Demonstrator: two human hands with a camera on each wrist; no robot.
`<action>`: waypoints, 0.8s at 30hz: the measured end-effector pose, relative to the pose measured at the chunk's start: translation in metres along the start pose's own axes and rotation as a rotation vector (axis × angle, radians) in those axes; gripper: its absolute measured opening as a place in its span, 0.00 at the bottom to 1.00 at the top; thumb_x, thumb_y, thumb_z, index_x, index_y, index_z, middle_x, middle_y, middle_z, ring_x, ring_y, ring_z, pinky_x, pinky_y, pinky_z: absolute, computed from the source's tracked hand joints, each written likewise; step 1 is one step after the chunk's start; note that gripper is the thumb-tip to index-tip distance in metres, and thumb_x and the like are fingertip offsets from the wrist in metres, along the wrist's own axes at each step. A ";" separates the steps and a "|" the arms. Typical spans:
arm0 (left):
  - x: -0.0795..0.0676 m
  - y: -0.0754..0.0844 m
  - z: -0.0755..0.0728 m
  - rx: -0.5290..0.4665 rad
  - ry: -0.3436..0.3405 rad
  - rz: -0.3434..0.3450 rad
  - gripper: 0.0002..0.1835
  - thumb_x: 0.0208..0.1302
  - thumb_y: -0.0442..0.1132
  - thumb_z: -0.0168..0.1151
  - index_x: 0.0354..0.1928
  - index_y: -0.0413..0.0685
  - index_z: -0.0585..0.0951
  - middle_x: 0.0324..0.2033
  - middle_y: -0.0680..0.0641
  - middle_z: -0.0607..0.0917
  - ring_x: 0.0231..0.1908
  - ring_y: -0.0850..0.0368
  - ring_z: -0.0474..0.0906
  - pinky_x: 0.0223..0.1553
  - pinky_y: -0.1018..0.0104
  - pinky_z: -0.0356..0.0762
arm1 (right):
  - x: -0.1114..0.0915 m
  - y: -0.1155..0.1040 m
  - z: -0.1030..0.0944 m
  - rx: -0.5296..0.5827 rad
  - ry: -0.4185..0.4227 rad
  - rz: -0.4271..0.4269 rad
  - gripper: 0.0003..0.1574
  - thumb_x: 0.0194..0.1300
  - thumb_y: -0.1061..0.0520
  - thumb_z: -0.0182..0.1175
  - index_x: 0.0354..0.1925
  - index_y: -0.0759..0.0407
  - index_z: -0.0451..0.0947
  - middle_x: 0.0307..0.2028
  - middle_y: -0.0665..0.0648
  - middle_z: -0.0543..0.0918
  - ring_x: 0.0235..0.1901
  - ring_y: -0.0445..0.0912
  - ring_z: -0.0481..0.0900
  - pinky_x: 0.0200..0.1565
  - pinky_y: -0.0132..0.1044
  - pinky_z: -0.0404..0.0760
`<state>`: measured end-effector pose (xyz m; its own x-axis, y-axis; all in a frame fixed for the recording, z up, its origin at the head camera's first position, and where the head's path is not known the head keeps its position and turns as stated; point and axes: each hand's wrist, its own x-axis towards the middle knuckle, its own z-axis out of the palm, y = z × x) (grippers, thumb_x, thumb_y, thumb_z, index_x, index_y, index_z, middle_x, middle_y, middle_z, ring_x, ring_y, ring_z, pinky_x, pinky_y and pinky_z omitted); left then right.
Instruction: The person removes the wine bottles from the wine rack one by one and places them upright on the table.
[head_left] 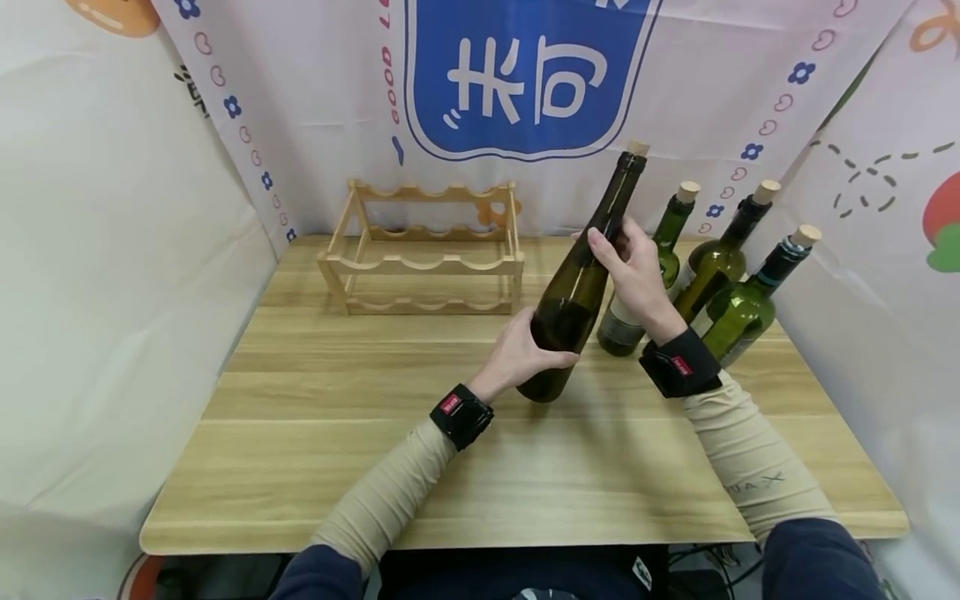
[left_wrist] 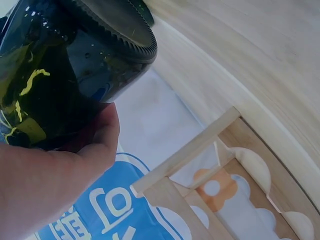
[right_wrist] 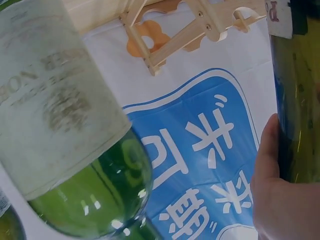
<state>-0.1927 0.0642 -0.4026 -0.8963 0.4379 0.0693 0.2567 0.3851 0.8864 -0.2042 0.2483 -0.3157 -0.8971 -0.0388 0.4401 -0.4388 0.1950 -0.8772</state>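
Observation:
A dark green wine bottle [head_left: 576,292] with a cork in its mouth is held tilted over the table, neck leaning up and to the right. My left hand [head_left: 522,354] grips it low, thumb across the front near the base. Higher up, my right hand [head_left: 637,271] holds it just below the neck, thumb along the near side. In the left wrist view, the ribbed bottom edge of the bottle [left_wrist: 75,65] shows above the left hand. The right wrist view has the right hand's fingers [right_wrist: 270,150] against the glass.
An empty wooden wine rack [head_left: 420,265] with scalloped rails stands at the back of the table [head_left: 337,433]. Three more corked bottles stand at the right: one green [head_left: 670,225], one dark olive [head_left: 716,262], one bright green [head_left: 742,312], close beside the right forearm. A printed cloth [head_left: 330,100] hangs behind.

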 end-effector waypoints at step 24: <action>0.024 0.022 0.031 -0.027 -0.068 0.077 0.39 0.43 0.50 0.78 0.60 0.51 0.73 0.49 0.49 0.81 0.46 0.57 0.78 0.46 0.63 0.79 | -0.012 -0.008 -0.041 -0.067 0.115 -0.015 0.16 0.72 0.54 0.53 0.54 0.61 0.71 0.42 0.45 0.85 0.42 0.38 0.81 0.43 0.25 0.80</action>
<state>-0.1972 0.1087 -0.3953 -0.8475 0.5198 0.1076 0.3133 0.3263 0.8919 -0.1878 0.2875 -0.3058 -0.8769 0.0695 0.4757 -0.4444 0.2603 -0.8572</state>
